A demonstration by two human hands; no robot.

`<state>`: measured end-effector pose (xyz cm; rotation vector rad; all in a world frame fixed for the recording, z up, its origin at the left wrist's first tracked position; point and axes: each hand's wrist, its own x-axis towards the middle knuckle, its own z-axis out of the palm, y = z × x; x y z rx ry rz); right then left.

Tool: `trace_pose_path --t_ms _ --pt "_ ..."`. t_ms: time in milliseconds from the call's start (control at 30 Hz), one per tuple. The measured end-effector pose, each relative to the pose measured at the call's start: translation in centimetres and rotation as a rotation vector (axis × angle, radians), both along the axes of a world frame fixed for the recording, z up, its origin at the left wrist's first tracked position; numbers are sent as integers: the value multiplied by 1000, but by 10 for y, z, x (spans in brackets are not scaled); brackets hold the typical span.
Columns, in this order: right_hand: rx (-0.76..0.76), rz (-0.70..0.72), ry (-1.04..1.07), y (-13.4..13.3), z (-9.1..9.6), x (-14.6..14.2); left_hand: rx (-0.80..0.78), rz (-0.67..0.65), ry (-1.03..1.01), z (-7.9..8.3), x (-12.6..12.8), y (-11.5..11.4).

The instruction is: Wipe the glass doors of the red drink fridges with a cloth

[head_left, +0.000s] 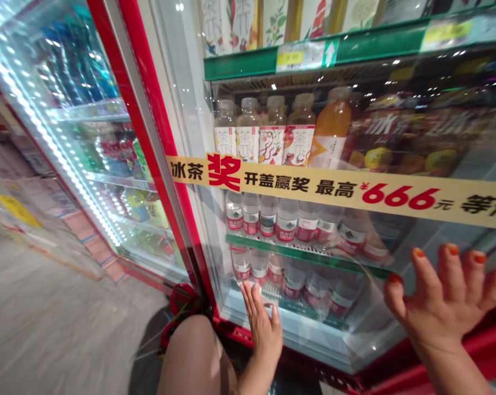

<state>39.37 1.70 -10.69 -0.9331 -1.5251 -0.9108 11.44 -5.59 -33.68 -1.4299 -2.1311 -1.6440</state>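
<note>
My left hand [263, 323] lies flat with fingers stretched out against the lower glass of a red-framed fridge door [190, 214]. My right hand [445, 299] is spread wide with orange-painted nails, pressed on the same glass further right. Neither hand holds anything. Behind the glass stand tea bottles [268, 131] on an upper shelf and water bottles [287, 222] with red labels on two lower shelves. A yellow banner [338, 189] with red and black characters runs across the door.
A second lit fridge [100, 159] with drinks stands to the left. My bare knee [194, 356] is low in front of the door, next to a red basket handle [182, 299]. Grey floor [46, 329] stretches to the left.
</note>
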Motion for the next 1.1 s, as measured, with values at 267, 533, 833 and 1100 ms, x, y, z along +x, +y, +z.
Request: trace_pose_path --t_ms 267,533,833,1100 --pt "103 -13 -98 7 0 7 -4 14 27 1 3 -3" --pt "-37 20 24 -2 -1 -1 6 26 90 15 3 2" --pt "-40 27 21 2 -4 4 119 1 266 39 -31 19" --pt "16 18 23 3 0 -7 279 -130 580 128 -11 48"
